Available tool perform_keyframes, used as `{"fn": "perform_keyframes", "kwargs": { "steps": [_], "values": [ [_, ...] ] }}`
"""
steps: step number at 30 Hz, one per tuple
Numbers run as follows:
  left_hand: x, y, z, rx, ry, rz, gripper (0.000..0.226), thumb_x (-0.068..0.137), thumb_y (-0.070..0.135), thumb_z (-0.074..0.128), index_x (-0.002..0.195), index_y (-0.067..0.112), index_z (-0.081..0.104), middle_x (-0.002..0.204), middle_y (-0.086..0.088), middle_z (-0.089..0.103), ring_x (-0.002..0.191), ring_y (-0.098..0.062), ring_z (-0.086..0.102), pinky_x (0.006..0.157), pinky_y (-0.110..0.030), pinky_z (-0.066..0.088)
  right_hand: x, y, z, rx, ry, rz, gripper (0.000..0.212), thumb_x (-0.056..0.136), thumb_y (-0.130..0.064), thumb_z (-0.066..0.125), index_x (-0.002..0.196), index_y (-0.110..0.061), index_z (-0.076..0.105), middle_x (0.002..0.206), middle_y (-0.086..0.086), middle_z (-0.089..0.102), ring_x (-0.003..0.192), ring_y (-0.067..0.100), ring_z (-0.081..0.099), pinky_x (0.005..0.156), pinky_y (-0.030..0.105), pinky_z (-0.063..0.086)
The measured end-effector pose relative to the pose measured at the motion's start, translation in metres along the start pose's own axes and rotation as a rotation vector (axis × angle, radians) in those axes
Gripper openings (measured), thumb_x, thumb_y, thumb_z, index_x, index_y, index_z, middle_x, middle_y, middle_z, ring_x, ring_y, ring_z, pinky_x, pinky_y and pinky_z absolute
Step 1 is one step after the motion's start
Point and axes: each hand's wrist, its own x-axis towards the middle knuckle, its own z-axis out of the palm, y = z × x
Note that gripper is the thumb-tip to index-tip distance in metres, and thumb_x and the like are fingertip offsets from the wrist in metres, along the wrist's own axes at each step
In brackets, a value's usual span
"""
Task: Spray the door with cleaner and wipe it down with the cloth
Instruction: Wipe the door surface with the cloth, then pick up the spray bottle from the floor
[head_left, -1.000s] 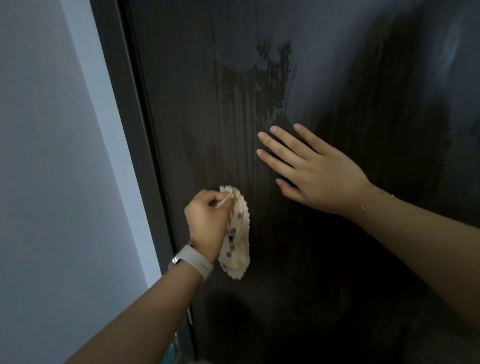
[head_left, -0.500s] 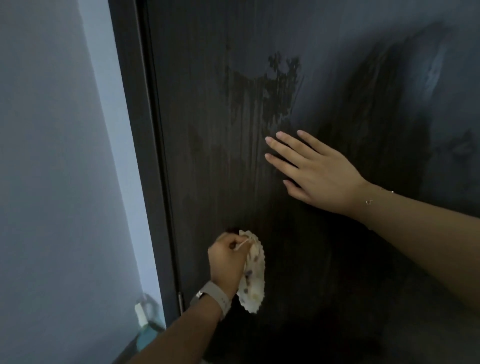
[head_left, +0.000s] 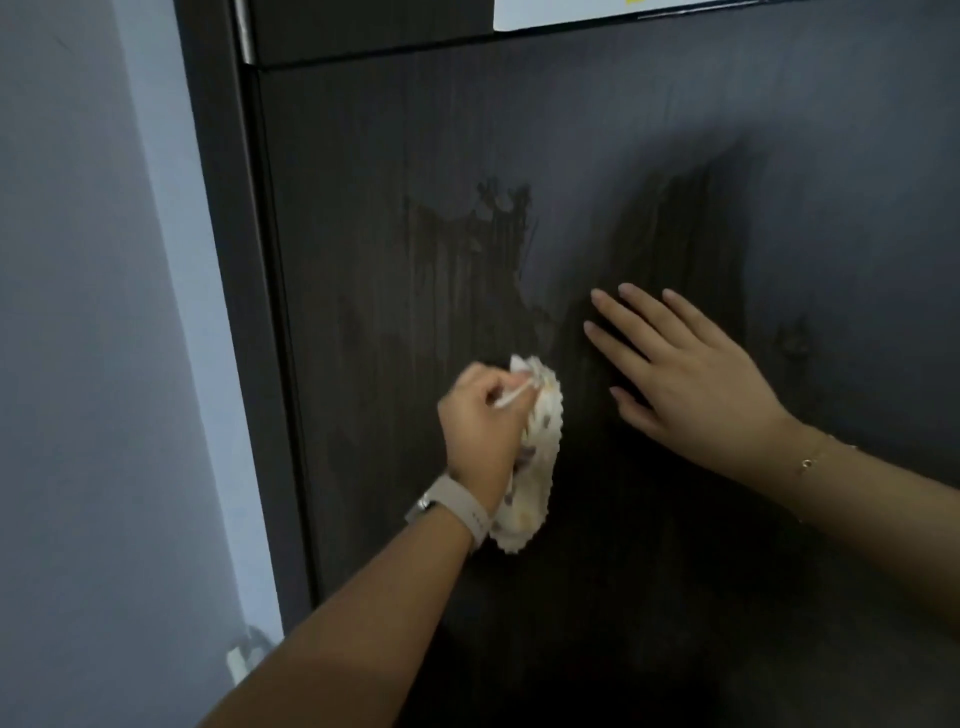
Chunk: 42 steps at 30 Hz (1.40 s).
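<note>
Two hands at work on one door; spraying appears done, wiping is under way.
- Wall (head_left: 78, 312), left of frame: pale, not part of the job.
- Door (head_left: 363, 156), centre and right: dark wood grain, wet streaks mid-frame, dry-looking above.
- Left hand (head_left: 480, 421), lower centre: clenched round the cloth (head_left: 530, 467), pressing it to the door below the streaks.
- Right hand (head_left: 691, 379), right of centre: fingers straight, flat on the door, grasping nothing.
- Remaining, by judgement: streaked patch and upper panel.

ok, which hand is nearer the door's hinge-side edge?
Left. The left hand grips the cloth closer to the door edge; the right hand lies flat further right.
</note>
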Motion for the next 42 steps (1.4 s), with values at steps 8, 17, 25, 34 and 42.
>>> {"fn": "perform_keyframes", "kwargs": {
  "steps": [8, 17, 25, 34, 42],
  "values": [
    [-0.069, -0.037, -0.049, 0.047, -0.315, -0.348, 0.011, 0.08, 0.013, 0.078, 0.072, 0.018, 0.071, 0.078, -0.003, 0.069, 0.071, 0.002, 0.062, 0.068, -0.015, 0.049, -0.038, -0.079, 0.001, 0.243, -0.194, -0.009, 0.06, 0.087, -0.036, 0.063, 0.143, -0.021, 0.046, 0.156, 0.007, 0.035, 0.143, 0.024, 0.035, 0.115, 0.039, 0.02],
    [-0.113, -0.031, -0.225, 0.066, 0.015, -0.632, 0.008, 0.081, 0.013, 0.077, 0.077, 0.011, 0.071, 0.069, 0.003, 0.067, 0.065, -0.007, 0.06, 0.063, -0.021, 0.049, -0.032, -0.216, 0.019, 0.869, -0.405, 0.132, 0.049, 0.1, -0.042, 0.047, 0.146, -0.03, 0.04, 0.151, -0.011, 0.037, 0.133, 0.008, 0.041, 0.104, 0.025, 0.042],
    [-0.16, -0.098, -0.33, 0.101, 0.257, -0.838, 0.016, 0.09, 0.012, 0.066, 0.09, -0.004, 0.068, 0.077, -0.013, 0.062, 0.074, -0.024, 0.057, 0.066, -0.031, 0.048, -0.015, -0.354, 0.09, 1.208, -0.612, 0.093, 0.041, 0.095, -0.034, 0.058, 0.135, -0.021, 0.056, 0.135, -0.006, 0.051, 0.122, 0.014, 0.053, 0.099, 0.025, 0.044],
    [-0.221, -0.23, -0.386, 0.097, 0.485, -1.016, 0.018, 0.09, 0.021, 0.067, 0.086, 0.004, 0.069, 0.078, -0.012, 0.064, 0.073, -0.025, 0.059, 0.066, -0.037, 0.05, 0.002, -0.575, 0.215, 1.636, -0.94, 0.515, 0.056, 0.086, -0.016, 0.074, 0.135, -0.004, 0.051, 0.13, 0.014, 0.057, 0.111, 0.021, 0.056, 0.097, 0.031, 0.046],
    [-0.239, -0.294, -0.399, 0.091, 0.512, -1.016, 0.014, 0.084, 0.024, 0.066, 0.081, 0.012, 0.072, 0.076, -0.01, 0.068, 0.065, -0.014, 0.061, 0.057, -0.023, 0.048, 0.021, -0.691, 0.301, 1.481, -0.718, 0.599, 0.032, 0.097, -0.036, 0.057, 0.108, -0.006, 0.059, 0.091, 0.015, 0.065, 0.085, 0.032, 0.062, 0.068, 0.034, 0.044]
  ]
}}
